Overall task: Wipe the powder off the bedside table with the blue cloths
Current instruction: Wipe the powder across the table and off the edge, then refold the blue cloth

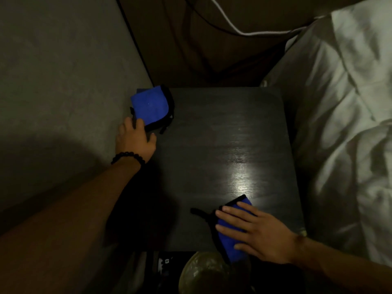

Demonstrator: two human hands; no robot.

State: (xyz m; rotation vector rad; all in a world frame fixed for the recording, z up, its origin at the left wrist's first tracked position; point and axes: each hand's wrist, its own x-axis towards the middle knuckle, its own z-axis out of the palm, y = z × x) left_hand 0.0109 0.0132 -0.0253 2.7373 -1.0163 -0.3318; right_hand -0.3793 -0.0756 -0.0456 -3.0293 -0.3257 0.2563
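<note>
At the table's far left corner, the left hand point(135, 141) is pinching the edge of one blue cloth point(149, 106). Across the dark bedside table point(222, 134) no powder is showing, so wiping looks nearly finished. Near the front, the right hand point(257, 234) is pressing flat, fingers spread, on the second blue cloth point(230, 236).

A dim room is showing grey floor point(53, 81) stretching along the left. A bed with rumpled white bedding point(350, 124) is lying along the right. A white cable point(229, 24) and a dark cord point(135, 39) are trailing over the brown wall point(191, 49) beyond. Light is glaring off the dark desk point(239, 177).
</note>
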